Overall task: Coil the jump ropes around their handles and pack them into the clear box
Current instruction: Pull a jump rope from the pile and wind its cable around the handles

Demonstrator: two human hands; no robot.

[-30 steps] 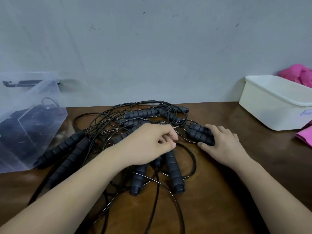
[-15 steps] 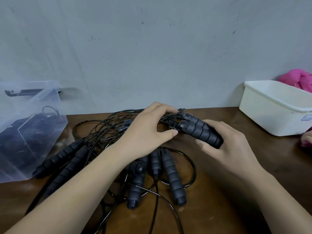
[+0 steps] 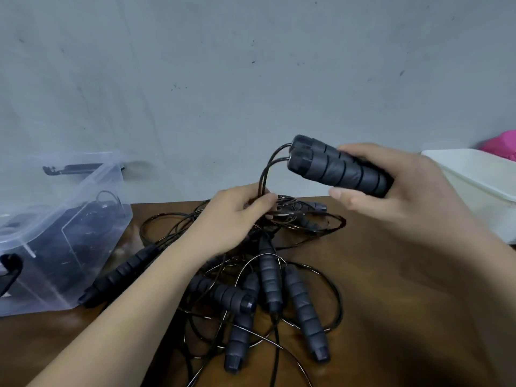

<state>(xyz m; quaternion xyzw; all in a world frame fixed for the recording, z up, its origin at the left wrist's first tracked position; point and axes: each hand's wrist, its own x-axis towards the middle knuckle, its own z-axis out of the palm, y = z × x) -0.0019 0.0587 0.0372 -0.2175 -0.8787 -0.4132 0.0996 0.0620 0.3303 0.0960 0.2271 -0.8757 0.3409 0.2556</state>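
Note:
My right hand (image 3: 391, 191) grips a pair of black ribbed handles (image 3: 337, 169) held side by side, lifted above the table. Two thin black cords (image 3: 266, 171) run down from their ends into my left hand (image 3: 237, 216), which pinches the cords just over the pile. A tangle of jump ropes (image 3: 268, 289) with several more black handles lies on the brown table (image 3: 391, 303) below my arms. The clear box (image 3: 61, 233) stands at the left, tilted open, with dark coiled ropes inside.
A white plastic tub (image 3: 474, 188) sits at the right edge against the wall, with something pink (image 3: 502, 143) behind it. A grey wall rises right behind the table. One loose handle (image 3: 120, 275) lies beside the clear box.
My right hand has lifted the two handles off the table and up to the right. My left hand moved from pressing on the pile to pinching the cords that hang from them.

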